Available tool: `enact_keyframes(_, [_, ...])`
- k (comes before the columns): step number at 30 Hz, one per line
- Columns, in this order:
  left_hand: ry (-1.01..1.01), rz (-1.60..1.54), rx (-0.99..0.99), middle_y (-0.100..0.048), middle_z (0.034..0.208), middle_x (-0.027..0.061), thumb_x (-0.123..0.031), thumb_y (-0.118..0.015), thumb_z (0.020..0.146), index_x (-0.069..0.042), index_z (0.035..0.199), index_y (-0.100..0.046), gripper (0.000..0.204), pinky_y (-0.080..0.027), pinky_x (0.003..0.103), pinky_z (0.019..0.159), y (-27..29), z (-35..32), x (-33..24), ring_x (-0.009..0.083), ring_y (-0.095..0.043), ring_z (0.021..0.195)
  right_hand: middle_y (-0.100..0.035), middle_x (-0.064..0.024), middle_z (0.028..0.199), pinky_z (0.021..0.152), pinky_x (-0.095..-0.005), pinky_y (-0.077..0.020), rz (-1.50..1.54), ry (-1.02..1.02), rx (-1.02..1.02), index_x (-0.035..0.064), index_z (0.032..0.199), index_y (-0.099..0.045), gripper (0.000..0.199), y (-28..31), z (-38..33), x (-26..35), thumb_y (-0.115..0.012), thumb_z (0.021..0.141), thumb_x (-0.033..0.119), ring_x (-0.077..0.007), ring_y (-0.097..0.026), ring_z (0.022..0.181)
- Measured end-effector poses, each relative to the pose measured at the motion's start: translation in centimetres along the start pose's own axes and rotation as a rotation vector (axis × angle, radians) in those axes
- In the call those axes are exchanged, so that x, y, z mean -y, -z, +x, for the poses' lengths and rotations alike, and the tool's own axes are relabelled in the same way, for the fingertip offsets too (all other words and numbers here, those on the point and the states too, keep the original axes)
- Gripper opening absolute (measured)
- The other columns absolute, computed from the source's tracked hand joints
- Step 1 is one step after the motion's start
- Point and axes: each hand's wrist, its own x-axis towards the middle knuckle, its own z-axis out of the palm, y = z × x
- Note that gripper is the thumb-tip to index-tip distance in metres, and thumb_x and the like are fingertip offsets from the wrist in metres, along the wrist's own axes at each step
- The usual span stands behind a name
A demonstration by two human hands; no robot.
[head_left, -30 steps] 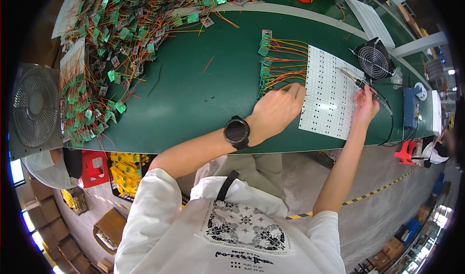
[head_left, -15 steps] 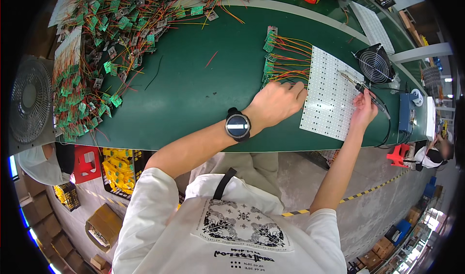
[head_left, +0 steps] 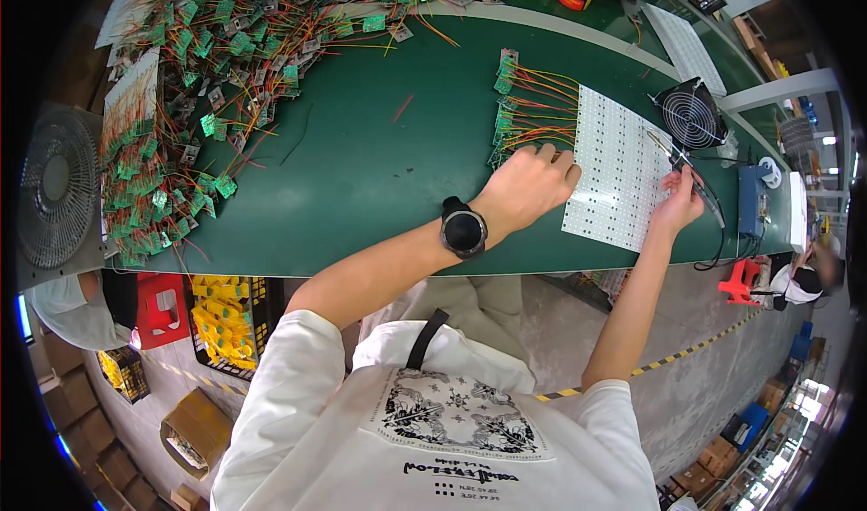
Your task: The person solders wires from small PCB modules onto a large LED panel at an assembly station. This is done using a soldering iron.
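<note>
A white perforated panel (head_left: 616,165) lies flat on the green bench (head_left: 379,177). My left hand (head_left: 526,186) rests on the panel's left edge, fingers pressing down by a row of small green circuit boards with orange and red wires (head_left: 522,105). A black watch (head_left: 463,229) is on that wrist. My right hand (head_left: 679,200) sits at the panel's right edge and grips a soldering iron (head_left: 685,164), its tip lying over the panel.
A large heap of green wired boards (head_left: 194,78) covers the bench's left end. A small black fan (head_left: 690,114) and a blue soldering station (head_left: 751,200) stand right of the panel. A grey fan (head_left: 56,190) sits far left. Red and yellow crates (head_left: 194,317) are below.
The view has shifted slightly. My left hand has slid a little toward the panel's left edge; the right hand keeps the iron over the panel.
</note>
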Motion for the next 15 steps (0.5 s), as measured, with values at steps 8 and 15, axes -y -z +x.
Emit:
enact_keyframes(8, [0.196,-0.043,-0.101,-0.053,0.082,0.0050,-0.009,-0.066,0.070,-0.005,0.091,-0.055,0.024,-0.052,0.031,0.058,0.38,-0.18,-0.98,0.0188,-0.061,0.078,-0.062,-0.0079,0.069,0.051,-0.0262,-0.0407,0.034,-0.063,-0.046,-0.0032,0.094,-0.062,0.015,0.21,0.44,-0.39,-0.067,0.087,0.009,-0.0145,-0.056,0.056])
enact_keyframes(15, [0.210,-0.192,0.001,-0.053,0.084,0.0065,-0.005,-0.066,0.069,-0.003,0.091,-0.054,0.025,-0.053,0.032,0.057,-0.29,-0.10,-0.26,0.0203,-0.063,0.071,-0.062,-0.0074,0.069,0.051,-0.0244,-0.0419,0.055,-0.007,-0.033,-0.0031,0.092,-0.062,0.015,-0.43,0.21,0.50,-0.066,0.089,0.011,-0.0136,-0.057,0.056])
